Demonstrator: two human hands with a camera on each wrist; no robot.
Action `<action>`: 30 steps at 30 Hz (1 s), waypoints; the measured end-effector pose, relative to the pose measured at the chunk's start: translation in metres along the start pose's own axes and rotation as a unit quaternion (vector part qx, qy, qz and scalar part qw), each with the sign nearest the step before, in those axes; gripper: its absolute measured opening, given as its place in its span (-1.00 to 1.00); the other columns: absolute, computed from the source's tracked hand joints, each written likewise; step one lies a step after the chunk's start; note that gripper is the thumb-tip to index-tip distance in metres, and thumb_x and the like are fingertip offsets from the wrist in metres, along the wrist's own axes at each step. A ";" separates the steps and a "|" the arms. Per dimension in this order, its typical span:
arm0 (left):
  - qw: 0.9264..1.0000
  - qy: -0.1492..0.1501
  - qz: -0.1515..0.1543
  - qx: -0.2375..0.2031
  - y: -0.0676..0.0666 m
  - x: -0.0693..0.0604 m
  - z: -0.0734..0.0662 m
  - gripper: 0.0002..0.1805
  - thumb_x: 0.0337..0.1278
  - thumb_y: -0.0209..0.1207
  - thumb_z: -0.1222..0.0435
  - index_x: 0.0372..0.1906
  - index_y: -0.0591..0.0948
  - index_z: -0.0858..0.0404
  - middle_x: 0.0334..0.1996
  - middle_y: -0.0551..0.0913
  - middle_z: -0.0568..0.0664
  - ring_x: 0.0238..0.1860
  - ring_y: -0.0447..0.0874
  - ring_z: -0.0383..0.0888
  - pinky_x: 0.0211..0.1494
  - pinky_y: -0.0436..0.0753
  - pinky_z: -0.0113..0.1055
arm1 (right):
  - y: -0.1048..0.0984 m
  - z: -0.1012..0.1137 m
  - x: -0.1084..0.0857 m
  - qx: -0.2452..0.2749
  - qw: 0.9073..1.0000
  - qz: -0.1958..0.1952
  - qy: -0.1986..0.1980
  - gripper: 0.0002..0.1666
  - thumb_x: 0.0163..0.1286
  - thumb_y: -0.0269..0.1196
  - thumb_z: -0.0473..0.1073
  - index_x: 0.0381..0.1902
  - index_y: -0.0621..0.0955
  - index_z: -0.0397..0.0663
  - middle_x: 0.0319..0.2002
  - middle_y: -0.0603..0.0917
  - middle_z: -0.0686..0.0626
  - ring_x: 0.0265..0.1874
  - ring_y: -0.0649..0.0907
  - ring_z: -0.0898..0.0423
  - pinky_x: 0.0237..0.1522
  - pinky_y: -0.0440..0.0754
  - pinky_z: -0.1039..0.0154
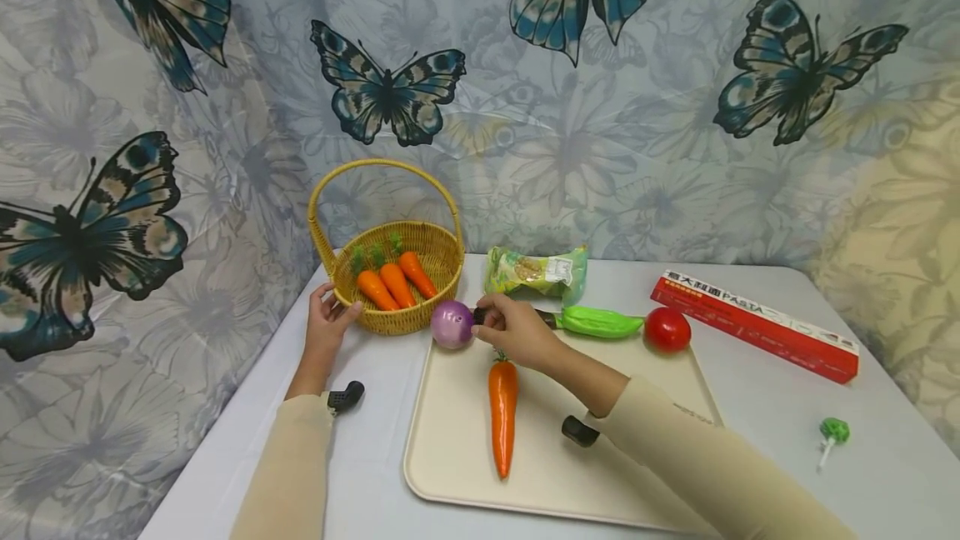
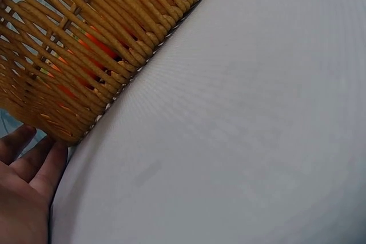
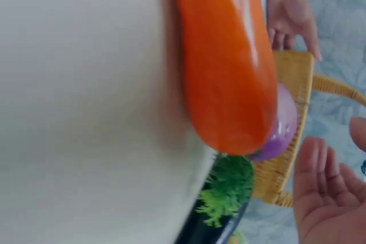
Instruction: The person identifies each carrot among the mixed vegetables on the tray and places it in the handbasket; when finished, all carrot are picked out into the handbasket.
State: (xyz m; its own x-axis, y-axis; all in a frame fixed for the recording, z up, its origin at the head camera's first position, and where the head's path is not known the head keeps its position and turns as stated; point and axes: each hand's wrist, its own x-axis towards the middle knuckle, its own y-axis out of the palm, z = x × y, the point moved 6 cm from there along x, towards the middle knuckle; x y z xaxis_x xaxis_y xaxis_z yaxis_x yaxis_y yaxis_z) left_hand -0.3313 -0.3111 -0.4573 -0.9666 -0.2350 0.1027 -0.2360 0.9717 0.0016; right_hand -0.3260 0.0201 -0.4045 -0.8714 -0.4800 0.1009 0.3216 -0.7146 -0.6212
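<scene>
My left hand (image 1: 327,325) touches the left side of a yellow wicker basket (image 1: 386,323), its fingers spread loosely; in the left wrist view, fingertips (image 2: 59,148) meet the basket's lower edge. Three orange carrots (image 1: 395,283) lie inside the basket. Beside it, a purple onion (image 1: 452,325) sits at the tray's back left corner. My right hand (image 1: 517,332) hovers just right of the onion, and in the right wrist view its loosely bent fingers hold nothing. A dark eggplant (image 3: 210,228) lies partly hidden behind that hand. Another carrot (image 1: 503,419) rests on the cream tray (image 1: 450,473).
Behind the tray lies a green snack packet (image 1: 534,272). A bright green vegetable (image 1: 602,322) and a tomato (image 1: 667,330) lie along the tray's back edge. To the right are a red pasta box (image 1: 757,325) and a green-headed lollipop (image 1: 834,432). Butterfly-printed cloth hangs behind.
</scene>
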 end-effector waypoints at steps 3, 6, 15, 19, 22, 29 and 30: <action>1.000 0.001 -0.001 -0.001 0.001 0.000 0.000 -0.15 0.25 0.27 0.25 0.46 0.00 0.22 0.45 0.07 0.29 0.44 0.10 0.11 0.43 0.20 -0.05 | -0.001 -0.008 -0.020 -0.016 1.000 -0.003 0.022 -0.48 0.32 0.35 -0.02 0.15 0.50 -0.09 -0.37 0.58 0.09 -0.41 0.56 0.14 -0.41 0.57 0.24; 1.000 -0.001 -0.003 0.001 0.002 0.000 0.001 -0.15 0.24 0.27 0.25 0.46 0.00 0.23 0.45 0.08 0.27 0.43 0.10 0.10 0.43 0.20 -0.06 | 0.000 -0.016 -0.039 -0.020 0.999 0.008 0.046 -0.44 0.28 0.37 -0.02 0.14 0.50 -0.13 -0.40 0.58 0.08 -0.48 0.57 0.13 -0.48 0.55 0.24; 1.000 -0.004 -0.004 0.001 0.001 0.000 0.002 -0.18 0.25 0.26 0.27 0.45 0.01 0.21 0.46 0.08 0.27 0.43 0.10 0.10 0.42 0.21 -0.06 | 0.007 -0.028 -0.070 -0.049 0.993 0.032 0.107 -0.35 0.22 0.40 0.06 0.14 0.47 -0.16 -0.45 0.56 0.05 -0.68 0.57 0.13 -0.58 0.50 0.22; 1.000 -0.005 -0.006 0.005 0.000 -0.001 0.001 -0.19 0.27 0.24 0.29 0.45 0.01 0.22 0.46 0.07 0.27 0.44 0.09 0.11 0.42 0.20 -0.05 | 0.015 -0.036 -0.073 -0.058 0.987 0.038 0.143 -0.24 0.12 0.45 0.16 0.10 0.46 -0.19 -0.49 0.55 0.04 -0.71 0.56 0.12 -0.61 0.49 0.23; 1.000 -0.008 -0.007 0.007 0.000 -0.002 0.001 -0.18 0.27 0.25 0.28 0.45 0.01 0.22 0.46 0.06 0.27 0.44 0.08 0.11 0.42 0.19 -0.04 | 0.022 -0.039 -0.074 -0.080 0.984 0.047 0.155 -0.12 0.02 0.47 0.25 0.09 0.46 -0.23 -0.54 0.55 0.04 -0.69 0.54 0.13 -0.59 0.48 0.24; 1.000 -0.001 -0.001 0.009 0.001 -0.002 -0.002 -0.19 0.28 0.23 0.29 0.45 0.00 0.23 0.46 0.04 0.28 0.44 0.07 0.13 0.42 0.19 -0.03 | 0.032 -0.037 -0.071 -0.100 0.982 0.055 0.148 -0.09 -0.03 0.50 0.22 0.11 0.46 -0.27 -0.57 0.57 0.04 -0.63 0.53 0.12 -0.54 0.47 0.23; 1.000 0.000 -0.002 0.009 0.001 -0.001 -0.002 -0.19 0.28 0.23 0.28 0.45 0.00 0.22 0.46 0.05 0.28 0.44 0.07 0.12 0.42 0.19 -0.03 | 0.033 -0.035 -0.070 -0.097 0.983 0.053 0.144 -0.10 -0.02 0.50 0.18 0.12 0.46 -0.27 -0.56 0.57 0.04 -0.62 0.53 0.12 -0.54 0.47 0.23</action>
State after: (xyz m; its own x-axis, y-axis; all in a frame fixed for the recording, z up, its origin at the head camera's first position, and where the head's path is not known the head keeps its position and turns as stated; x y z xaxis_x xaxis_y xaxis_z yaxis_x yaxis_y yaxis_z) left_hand -0.3298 -0.3099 -0.4555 -0.9658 -0.2379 0.1033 -0.2407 0.9705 -0.0159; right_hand -0.2679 0.0483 -0.4593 -0.9149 -0.3618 -0.1793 0.3634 -0.5440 -0.7563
